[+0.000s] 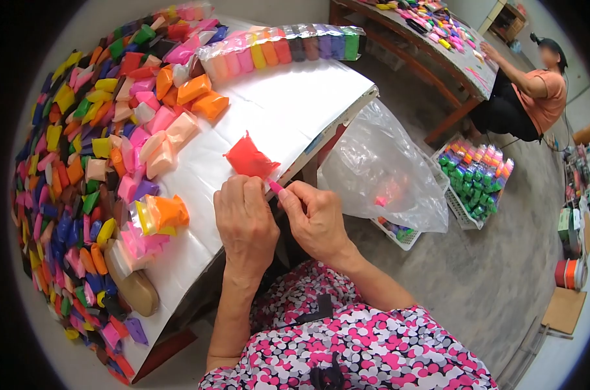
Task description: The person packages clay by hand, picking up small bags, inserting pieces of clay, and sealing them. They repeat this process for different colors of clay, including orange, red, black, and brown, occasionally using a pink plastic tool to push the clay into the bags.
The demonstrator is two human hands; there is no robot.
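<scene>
While my left hand (245,218) and right hand (315,218) both pinch the red packet (249,159) at frame center over the table (295,104) edge, I judge most work remains: loose packets (80,162) crowd the left, one finished row (282,47) lies up top.

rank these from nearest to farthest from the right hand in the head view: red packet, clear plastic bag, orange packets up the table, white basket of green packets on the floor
1. red packet: right above the right hand, at the fingers, on the table edge.
2. clear plastic bag: just right of the hand, hanging beside the table.
3. orange packets: up the table, to the left.
4. white basket of green packets: on the floor, far right.
</scene>
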